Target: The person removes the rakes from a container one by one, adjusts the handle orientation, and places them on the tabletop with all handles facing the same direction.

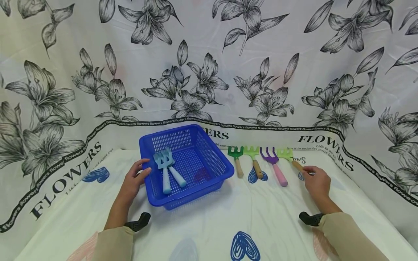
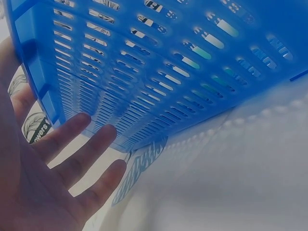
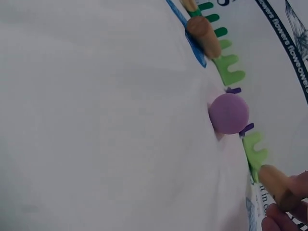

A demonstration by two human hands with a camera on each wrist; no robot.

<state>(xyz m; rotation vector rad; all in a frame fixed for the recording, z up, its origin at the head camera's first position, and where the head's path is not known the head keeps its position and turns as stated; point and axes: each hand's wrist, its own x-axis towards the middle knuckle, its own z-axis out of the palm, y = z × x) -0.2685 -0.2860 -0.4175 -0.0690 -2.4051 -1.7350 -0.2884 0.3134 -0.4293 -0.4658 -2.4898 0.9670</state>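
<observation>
My left hand (image 1: 134, 177) holds the left rim of a blue plastic basket (image 1: 212, 156), its thumb and a finger at the edge; in the left wrist view other fingers (image 2: 79, 159) spread beside the slotted outer wall. Inside the basket lie two light-blue hand rakes (image 1: 166, 174), side by side. With my right hand (image 1: 317, 182) I pinch the wooden handle of a light-green hand rake (image 1: 296, 165), the rightmost of a row. In the right wrist view that wooden handle (image 3: 276, 185) is between thumb and fingers.
Left of the held rake, a purple rake with pink handle (image 1: 277, 170), another light-green rake (image 1: 256, 165) and a dark-green rake (image 1: 238, 163) lie on the white cloth (image 1: 209, 228). A flower-printed curtain (image 1: 202, 105) hangs behind.
</observation>
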